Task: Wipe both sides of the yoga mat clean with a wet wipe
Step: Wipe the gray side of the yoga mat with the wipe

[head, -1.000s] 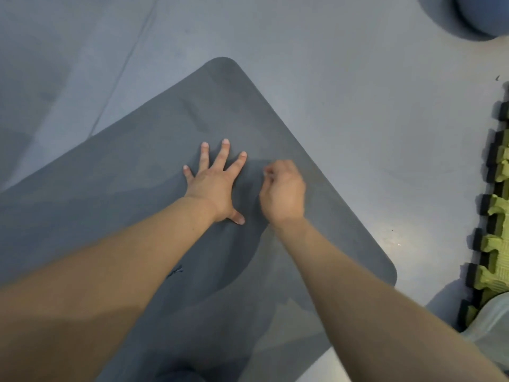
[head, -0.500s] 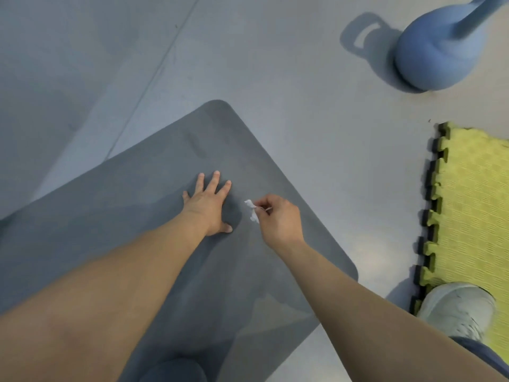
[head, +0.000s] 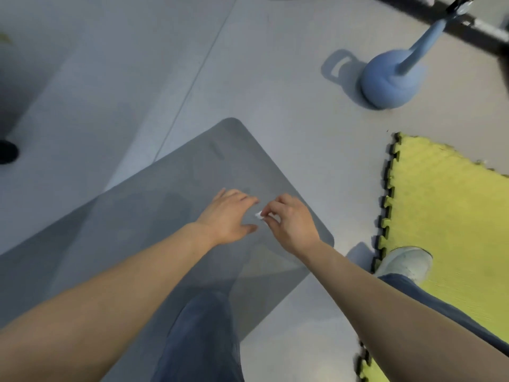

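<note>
both hands over the near corner of the yoga mat [head: 165,216], a scrap of wet wipe [head: 258,215] between them

the grey yoga mat lies flat on the pale floor [head: 275,78]. the right hand [head: 292,224] pinches the small white wet wipe in curled fingertips, above the mat. the left hand [head: 225,216] is just beside it, fingers loosely spread and holding nothing; whether it touches the mat is hard to tell through the blur. a blue kettlebell [head: 385,84] stands well apart, and a white shoe [head: 405,261] rests on the yellow foam tile [head: 440,202].

A grey yoga mat [head: 170,205] lies flat on the floor; a small white wet wipe [head: 258,215] above it.
</note>
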